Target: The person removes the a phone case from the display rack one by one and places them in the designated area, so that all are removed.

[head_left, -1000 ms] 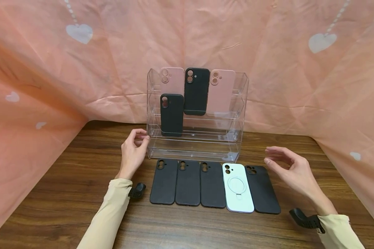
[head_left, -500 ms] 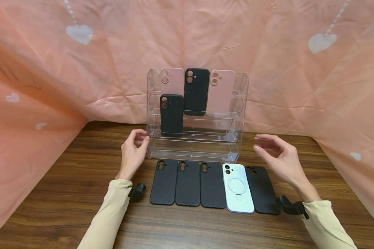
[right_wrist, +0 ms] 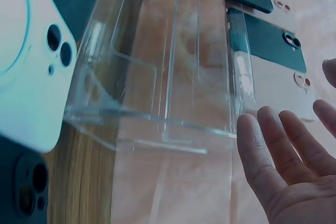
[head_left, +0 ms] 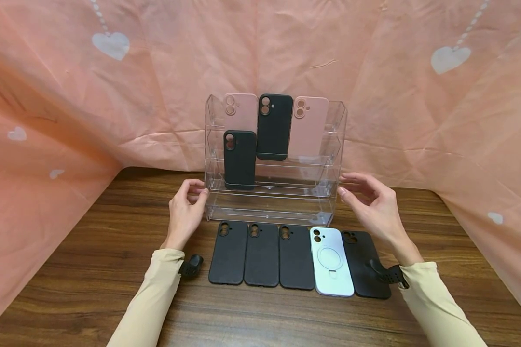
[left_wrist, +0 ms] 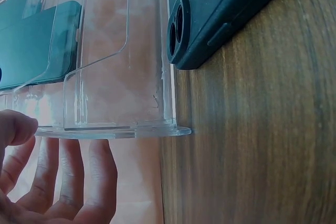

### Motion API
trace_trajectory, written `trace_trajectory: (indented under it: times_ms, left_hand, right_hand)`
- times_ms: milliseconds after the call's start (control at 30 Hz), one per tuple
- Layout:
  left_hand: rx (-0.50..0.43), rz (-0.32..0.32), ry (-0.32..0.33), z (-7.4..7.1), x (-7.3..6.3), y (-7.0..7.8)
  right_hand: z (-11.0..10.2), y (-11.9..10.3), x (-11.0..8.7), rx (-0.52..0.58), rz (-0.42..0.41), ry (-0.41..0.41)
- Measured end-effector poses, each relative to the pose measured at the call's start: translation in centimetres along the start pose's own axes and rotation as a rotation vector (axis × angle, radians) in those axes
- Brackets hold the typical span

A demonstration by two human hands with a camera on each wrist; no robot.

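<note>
A clear acrylic tiered stand [head_left: 269, 202] stands on the table. A black phone case [head_left: 274, 126] sits between a pink phone case [head_left: 239, 111] and another pink phone case [head_left: 309, 126] on its top tier; a lower black phone case [head_left: 239, 159] is one tier down at the left. My left hand [head_left: 186, 209] touches the stand's left side panel [left_wrist: 110, 131] with its fingertips, thumb near the front edge. At the stand's right side is my right hand [head_left: 373, 207], holding nothing; the right wrist view shows its fingers [right_wrist: 294, 156] spread beside the right panel, contact unclear.
In front of the stand a row lies flat: several black phone cases [head_left: 262, 255] and a white phone case [head_left: 332, 262] with a ring. The rightmost black case [head_left: 364, 255] lies under the right wrist. Peach cloth [head_left: 373, 96] hangs behind and at both sides of the wooden table [head_left: 243, 318].
My right hand has moved left and away from me, from beyond the rightmost case to the stand's right side. The left hand, stand and cases have stayed where they were.
</note>
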State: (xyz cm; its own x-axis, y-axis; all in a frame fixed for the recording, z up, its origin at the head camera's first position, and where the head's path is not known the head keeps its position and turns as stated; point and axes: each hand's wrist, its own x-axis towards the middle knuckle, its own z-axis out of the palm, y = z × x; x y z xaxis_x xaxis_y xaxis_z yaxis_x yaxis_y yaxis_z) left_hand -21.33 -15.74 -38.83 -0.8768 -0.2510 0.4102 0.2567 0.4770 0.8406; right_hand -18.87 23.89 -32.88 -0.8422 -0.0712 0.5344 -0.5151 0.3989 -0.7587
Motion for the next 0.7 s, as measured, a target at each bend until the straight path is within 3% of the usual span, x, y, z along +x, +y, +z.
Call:
trace_trajectory:
  times_ms: [333, 700]
  left_hand:
    - [0.001, -0.001, 0.001, 0.0, 0.0, 0.0]
    - [0.016, -0.019, 0.006, -0.1, 0.2, 0.1]
  right_hand:
    - [2.3, -0.5, 1.5, 0.111, -0.020, 0.002]
    - [4.6, -1.2, 2.9, 0.133, -0.025, -0.021]
